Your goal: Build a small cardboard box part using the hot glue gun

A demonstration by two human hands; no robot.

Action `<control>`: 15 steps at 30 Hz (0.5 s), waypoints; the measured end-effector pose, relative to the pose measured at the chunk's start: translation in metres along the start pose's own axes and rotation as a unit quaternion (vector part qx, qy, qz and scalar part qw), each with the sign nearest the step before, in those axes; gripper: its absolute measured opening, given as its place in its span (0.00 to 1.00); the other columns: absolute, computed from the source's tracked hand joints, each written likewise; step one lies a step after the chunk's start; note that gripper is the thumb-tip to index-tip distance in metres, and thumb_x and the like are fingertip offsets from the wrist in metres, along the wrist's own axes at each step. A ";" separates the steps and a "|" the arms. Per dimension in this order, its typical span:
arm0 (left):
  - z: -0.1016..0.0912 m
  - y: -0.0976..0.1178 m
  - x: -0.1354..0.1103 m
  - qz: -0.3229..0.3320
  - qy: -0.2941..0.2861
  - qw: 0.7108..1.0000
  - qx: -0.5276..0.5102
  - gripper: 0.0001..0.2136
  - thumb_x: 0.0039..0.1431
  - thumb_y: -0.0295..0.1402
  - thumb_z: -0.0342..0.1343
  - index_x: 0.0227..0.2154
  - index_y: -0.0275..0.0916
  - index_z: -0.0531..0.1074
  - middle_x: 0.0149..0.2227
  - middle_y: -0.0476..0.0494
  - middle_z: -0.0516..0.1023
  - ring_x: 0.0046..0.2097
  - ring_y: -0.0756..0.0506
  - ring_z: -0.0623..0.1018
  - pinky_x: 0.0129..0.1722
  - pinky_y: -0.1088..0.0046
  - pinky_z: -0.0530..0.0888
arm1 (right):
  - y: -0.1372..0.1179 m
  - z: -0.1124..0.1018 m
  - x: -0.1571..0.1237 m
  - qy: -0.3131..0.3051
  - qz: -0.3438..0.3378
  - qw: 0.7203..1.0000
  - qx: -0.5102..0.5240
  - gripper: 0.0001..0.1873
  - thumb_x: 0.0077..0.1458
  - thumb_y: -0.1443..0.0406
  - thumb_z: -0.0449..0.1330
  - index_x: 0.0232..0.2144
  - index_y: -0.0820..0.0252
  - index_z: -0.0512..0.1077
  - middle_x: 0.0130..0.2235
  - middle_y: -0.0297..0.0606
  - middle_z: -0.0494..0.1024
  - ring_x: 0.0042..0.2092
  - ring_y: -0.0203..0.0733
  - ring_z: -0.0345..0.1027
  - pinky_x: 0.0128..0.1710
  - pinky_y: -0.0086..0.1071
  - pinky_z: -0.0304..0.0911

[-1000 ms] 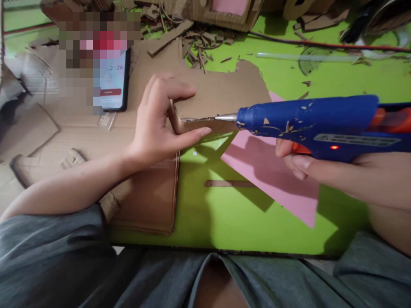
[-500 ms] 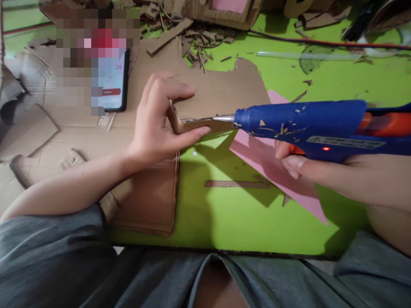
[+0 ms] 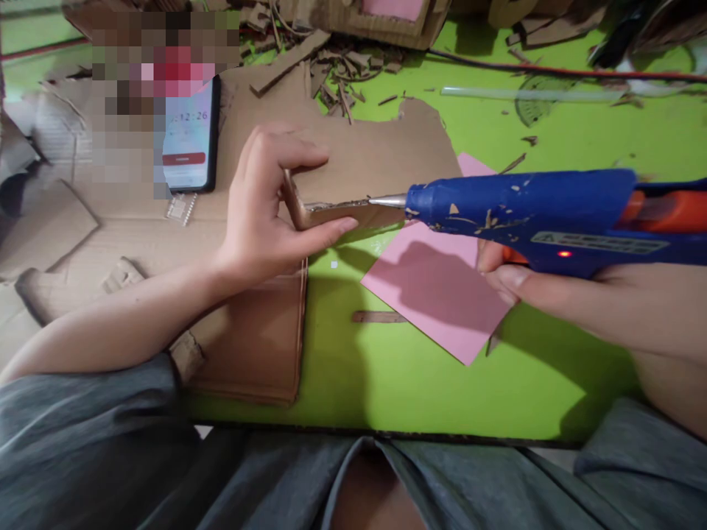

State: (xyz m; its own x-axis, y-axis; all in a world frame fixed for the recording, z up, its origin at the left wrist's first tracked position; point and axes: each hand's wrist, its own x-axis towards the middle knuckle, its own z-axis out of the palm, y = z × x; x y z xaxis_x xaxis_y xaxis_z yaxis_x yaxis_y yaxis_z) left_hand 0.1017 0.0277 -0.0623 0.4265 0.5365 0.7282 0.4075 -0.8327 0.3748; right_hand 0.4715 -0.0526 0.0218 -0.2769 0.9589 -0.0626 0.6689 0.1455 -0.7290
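Observation:
My left hand [image 3: 259, 213] grips a brown cardboard piece [image 3: 381, 158] at its left corner, fingers over the top and thumb along the near edge. In my right hand [image 3: 557, 298] is a blue glue gun [image 3: 513, 210] with an orange trigger and a lit red light. Its metal nozzle meets the near edge of the cardboard, where a glossy line runs along the rim. A pink sheet of paper [image 3: 436, 294] is beneath the gun, close to my right fingertips; whether they touch it I cannot tell.
A phone [image 3: 191, 132] lies on large cardboard sheets [image 3: 248, 346] at left. Cardboard scraps [image 3: 353, 66] litter the back of the green table [image 3: 342, 397]. A clear glue stick [image 3: 530, 94], a protractor [image 3: 535, 103] and a cable [image 3: 552, 72] lie at back right. A narrow strip [image 3: 378, 317] lies partly under the paper.
The pink paper has turned and shifted left, showing more of its face and covering part of the narrow strip. The nozzle stays at the cardboard edge; both hands have barely moved.

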 end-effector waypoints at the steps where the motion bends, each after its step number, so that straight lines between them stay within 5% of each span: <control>1: 0.000 0.001 0.000 -0.009 0.003 1.000 0.003 0.34 0.68 0.65 0.74 0.66 0.56 0.72 0.57 0.45 0.83 0.62 0.33 0.87 0.62 0.43 0.90 | 0.001 0.000 0.000 -0.003 0.000 1.000 -0.005 0.05 0.51 0.45 0.75 0.32 0.25 0.84 0.37 0.30 0.88 0.42 0.69 0.86 0.43 0.58 0.88; 8: -0.006 0.003 0.002 -0.001 -0.020 1.000 0.007 0.35 0.67 0.64 0.75 0.68 0.58 0.71 0.58 0.44 0.83 0.61 0.33 0.86 0.63 0.44 0.89 | 0.003 0.002 -0.004 0.012 0.023 0.999 0.019 0.03 0.54 0.48 0.74 0.31 0.24 0.83 0.37 0.32 0.87 0.52 0.72 0.87 0.49 0.59 0.88; 15: -0.008 0.001 0.000 0.011 -0.028 0.999 0.019 0.34 0.71 0.61 0.73 0.72 0.59 0.70 0.59 0.43 0.82 0.64 0.32 0.84 0.64 0.45 0.87 | 0.008 -0.002 -0.005 0.004 0.010 1.000 0.029 0.04 0.53 0.48 0.75 0.30 0.24 0.83 0.37 0.29 0.88 0.49 0.70 0.87 0.47 0.58 0.88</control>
State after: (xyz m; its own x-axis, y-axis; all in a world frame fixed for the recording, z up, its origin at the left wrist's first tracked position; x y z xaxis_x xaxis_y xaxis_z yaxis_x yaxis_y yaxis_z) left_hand 0.0953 0.0257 -0.0575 0.4800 0.5256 0.7024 0.4281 -0.8392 0.3354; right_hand 0.4795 -0.0560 0.0180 -0.2577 0.9636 -0.0714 0.6333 0.1127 -0.7656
